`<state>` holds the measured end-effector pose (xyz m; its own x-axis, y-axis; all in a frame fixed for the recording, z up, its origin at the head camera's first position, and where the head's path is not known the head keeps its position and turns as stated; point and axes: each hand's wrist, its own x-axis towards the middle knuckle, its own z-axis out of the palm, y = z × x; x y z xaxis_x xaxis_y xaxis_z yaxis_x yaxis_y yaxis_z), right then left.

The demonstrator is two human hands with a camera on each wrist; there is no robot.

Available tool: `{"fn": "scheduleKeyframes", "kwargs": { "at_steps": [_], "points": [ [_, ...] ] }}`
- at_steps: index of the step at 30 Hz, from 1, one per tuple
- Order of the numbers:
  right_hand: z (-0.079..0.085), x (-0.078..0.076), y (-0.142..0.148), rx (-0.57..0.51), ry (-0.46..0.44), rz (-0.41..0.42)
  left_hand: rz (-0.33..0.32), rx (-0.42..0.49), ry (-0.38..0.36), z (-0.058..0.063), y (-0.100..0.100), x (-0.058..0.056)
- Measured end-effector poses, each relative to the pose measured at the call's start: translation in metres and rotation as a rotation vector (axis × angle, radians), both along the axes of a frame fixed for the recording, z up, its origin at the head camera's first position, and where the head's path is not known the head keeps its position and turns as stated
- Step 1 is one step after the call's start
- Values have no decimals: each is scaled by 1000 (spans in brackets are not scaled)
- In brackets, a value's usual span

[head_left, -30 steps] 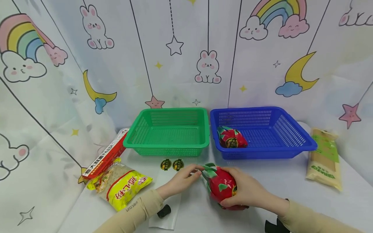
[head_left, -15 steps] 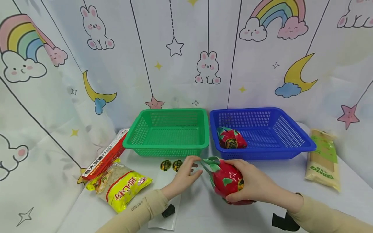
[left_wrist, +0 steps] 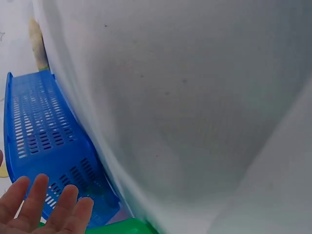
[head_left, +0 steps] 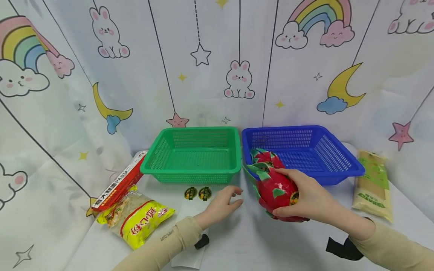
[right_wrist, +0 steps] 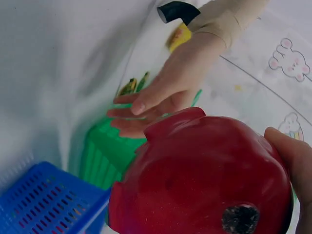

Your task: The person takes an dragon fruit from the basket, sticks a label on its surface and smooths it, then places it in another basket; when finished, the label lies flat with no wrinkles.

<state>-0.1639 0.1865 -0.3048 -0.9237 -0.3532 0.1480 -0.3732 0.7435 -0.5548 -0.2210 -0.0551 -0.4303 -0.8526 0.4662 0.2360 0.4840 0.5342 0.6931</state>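
Note:
My right hand (head_left: 310, 199) grips a red dragon fruit (head_left: 274, 191) with green scales, raised off the table just in front of the blue basket (head_left: 333, 174). In the right wrist view the dragon fruit (right_wrist: 209, 170) fills the lower part, its dark stem end towards the camera. Another dragon fruit (head_left: 276, 161) lies in the left end of that basket, partly hidden behind the held one. My left hand (head_left: 222, 205) holds nothing, its fingers loosely bent, to the left of the held fruit. In the left wrist view the fingers of my left hand (left_wrist: 46, 209) look spread.
A green basket (head_left: 193, 177) stands left of the blue one. Two round black-and-gold stickers (head_left: 197, 193) lie before it on a white strip. At left are a red pasta box (head_left: 122, 180) and a yellow noodle bag (head_left: 139, 218); a beige-green packet (head_left: 373, 188) lies at right.
My right hand has lifted the dragon fruit and carried it up and right towards the blue basket. My left hand has come off the fruit's leaves and now sits apart from it.

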Motion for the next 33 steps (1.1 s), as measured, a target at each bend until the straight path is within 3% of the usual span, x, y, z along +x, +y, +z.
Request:
{"fn": "scheduleKeyframes", "kwargs": {
  "at_steps": [3, 6, 14, 16, 24, 33],
  "points": [
    [2, -2, 3, -5, 7, -15, -14, -48, 43, 3, 3, -1],
    [2, -6, 6, 10, 23, -37, -18, -107, 141, 7, 5, -4],
    [1, -22, 18, 12, 33, -120, -52, -326, 588, 13, 18, -17],
    [1, -25, 20, 8, 26, -139, -56, -343, 652, 13, 21, -19],
    [2, -29, 25, -4, 25, -178, -57, -360, 761, 15, 28, -26],
    [2, -38, 32, 28, 46, -214, -17, -456, 858, 13, 35, -37]
  ]
}}
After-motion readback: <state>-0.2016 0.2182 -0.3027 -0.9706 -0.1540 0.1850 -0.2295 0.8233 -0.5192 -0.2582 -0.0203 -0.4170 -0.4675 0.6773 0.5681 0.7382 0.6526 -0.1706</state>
